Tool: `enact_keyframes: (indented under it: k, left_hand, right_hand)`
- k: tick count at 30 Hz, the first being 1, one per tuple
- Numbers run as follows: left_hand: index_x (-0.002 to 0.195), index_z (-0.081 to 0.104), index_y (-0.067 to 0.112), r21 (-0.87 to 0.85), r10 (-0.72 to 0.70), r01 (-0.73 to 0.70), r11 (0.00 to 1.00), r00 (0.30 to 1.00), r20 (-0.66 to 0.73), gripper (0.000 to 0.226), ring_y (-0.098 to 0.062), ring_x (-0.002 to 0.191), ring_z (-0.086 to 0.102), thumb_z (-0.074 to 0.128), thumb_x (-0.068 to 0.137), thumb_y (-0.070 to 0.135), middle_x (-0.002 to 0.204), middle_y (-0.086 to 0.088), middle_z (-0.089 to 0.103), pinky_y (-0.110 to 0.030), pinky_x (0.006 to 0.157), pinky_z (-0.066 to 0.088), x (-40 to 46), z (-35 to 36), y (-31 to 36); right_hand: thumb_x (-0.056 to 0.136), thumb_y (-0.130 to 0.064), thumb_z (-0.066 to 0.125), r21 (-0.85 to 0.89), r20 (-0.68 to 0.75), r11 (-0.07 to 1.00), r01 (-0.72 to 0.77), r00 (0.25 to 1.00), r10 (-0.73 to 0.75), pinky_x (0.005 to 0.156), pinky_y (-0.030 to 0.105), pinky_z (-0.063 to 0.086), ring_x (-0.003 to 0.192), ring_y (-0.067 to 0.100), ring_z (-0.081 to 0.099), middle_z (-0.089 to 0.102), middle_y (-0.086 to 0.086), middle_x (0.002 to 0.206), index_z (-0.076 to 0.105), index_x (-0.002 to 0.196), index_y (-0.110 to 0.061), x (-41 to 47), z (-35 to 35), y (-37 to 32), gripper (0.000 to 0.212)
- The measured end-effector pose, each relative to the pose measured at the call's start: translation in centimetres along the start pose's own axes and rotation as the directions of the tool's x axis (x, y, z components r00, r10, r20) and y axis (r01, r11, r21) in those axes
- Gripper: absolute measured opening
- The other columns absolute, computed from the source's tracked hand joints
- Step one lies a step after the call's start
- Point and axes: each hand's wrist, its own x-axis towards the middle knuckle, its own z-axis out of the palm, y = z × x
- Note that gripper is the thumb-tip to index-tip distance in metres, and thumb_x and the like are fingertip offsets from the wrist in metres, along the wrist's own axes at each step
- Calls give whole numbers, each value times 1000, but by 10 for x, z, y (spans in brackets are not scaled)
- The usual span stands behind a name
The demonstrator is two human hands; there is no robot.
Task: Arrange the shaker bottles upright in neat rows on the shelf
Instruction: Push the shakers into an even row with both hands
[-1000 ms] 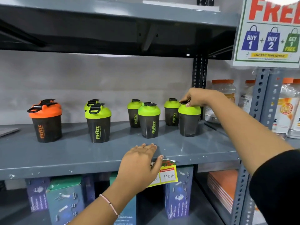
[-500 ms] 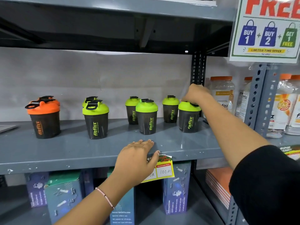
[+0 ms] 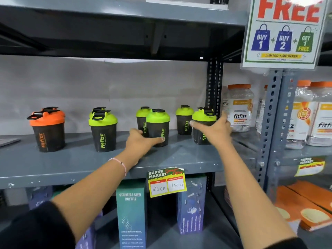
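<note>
Several black "fitfizz" shaker bottles stand upright on the grey shelf (image 3: 71, 164). An orange-lidded pair (image 3: 47, 130) is at the left, one behind the other. A green-lidded shaker (image 3: 103, 131) stands right of them with another close behind. My left hand (image 3: 140, 141) wraps the lower body of the middle front green shaker (image 3: 158, 123), which has one more (image 3: 142, 117) behind it. My right hand (image 3: 216, 131) clasps the rightmost front green shaker (image 3: 203, 119), thumb on its left side, fingers round the back. A further green shaker (image 3: 184, 121) stands behind, between the two.
A perforated dark post (image 3: 213, 90) rises just right of the shakers. Orange-lidded powder jars (image 3: 239, 108) fill the neighbouring shelf. A "FREE" offer sign (image 3: 283, 33) hangs top right. A price tag (image 3: 167, 183) hangs from the shelf edge, with bottle boxes (image 3: 131, 212) below.
My left hand left the shelf's front edge and reached in to the middle front shaker. My right hand dropped from the rightmost shaker's lid to its body.
</note>
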Motion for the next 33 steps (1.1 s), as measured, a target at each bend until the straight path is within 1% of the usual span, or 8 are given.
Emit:
enact_keyframes:
  k: [3, 5, 7, 9, 13, 17, 23, 33]
  left_hand:
    - [109, 34, 14, -36, 0, 2, 999, 999, 52, 93, -24, 103, 55, 96, 43, 37, 106, -3, 57, -36, 83, 48, 13, 16, 5]
    - [115, 37, 11, 37, 3, -5, 999, 999, 43, 96, -29, 109, 54, 96, 44, 36, 116, -9, 58, -44, 95, 46, 18, 24, 4]
    - [116, 46, 9, 68, 7, -9, 998, 1000, 26, 88, -29, 108, 57, 95, 47, 33, 117, -10, 62, -45, 95, 47, 23, 27, 0]
    - [115, 54, 9, 82, -3, 1, 997, 1000, 24, 80, -27, 106, 59, 94, 50, 32, 116, -10, 65, -43, 93, 49, 26, 26, -3]
    - [105, 55, 12, 131, -11, 9, 991, 1000, 16, 69, -26, 103, 60, 94, 52, 32, 112, -8, 67, -37, 89, 49, 32, 13, -11]
    - [116, 58, 7, 131, -41, 36, 991, 998, 37, 74, -23, 99, 62, 93, 54, 30, 110, -7, 68, -37, 92, 49, 41, -9, -22]
    - [120, 57, 5, 103, -39, 32, 994, 997, 70, 77, -26, 102, 63, 93, 56, 27, 111, -10, 68, -41, 97, 47, 41, -22, -27]
    - [119, 57, 3, 137, 14, -30, 990, 993, 115, 75, -26, 105, 61, 91, 59, 31, 118, -10, 65, -42, 97, 46, 29, -27, -22]
  right_hand:
    - [52, -46, 91, -48, 99, 997, -60, 993, 64, 112, 59, 27, 140, 38, 35, 30, 18, 156, -5, 155, -23, -5, 10, 23, 143]
    - [60, -34, 90, -36, 83, 997, -69, 994, 72, 110, 57, 30, 133, 36, 45, 46, 14, 148, -1, 155, -18, 0, 12, 30, 133]
    - [63, -29, 88, -51, 66, 995, -91, 993, 94, 108, 55, 33, 127, 36, 51, 56, 12, 139, 12, 151, -12, 4, 12, 32, 117]
    - [64, -29, 88, -66, 60, 994, -92, 994, 96, 106, 53, 34, 124, 35, 53, 60, 11, 134, 27, 142, -10, 5, 11, 31, 101]
    - [67, -37, 86, -138, 100, 989, -50, 993, 64, 102, 49, 36, 120, 33, 56, 63, 10, 127, 44, 127, -8, 0, 12, 28, 79]
    - [69, -45, 82, -208, 182, 975, 80, 982, -42, 101, 50, 42, 116, 33, 58, 66, 10, 122, 55, 118, -11, -9, 17, 23, 65]
    - [71, -43, 82, -155, 268, 973, 174, 955, -128, 99, 49, 47, 113, 31, 61, 70, 8, 116, 63, 115, -11, -14, 16, 20, 58]
    - [70, -41, 84, -111, 273, 980, 166, 953, -131, 92, 43, 52, 108, 29, 64, 71, 9, 112, 63, 112, -9, -13, 16, 23, 57]
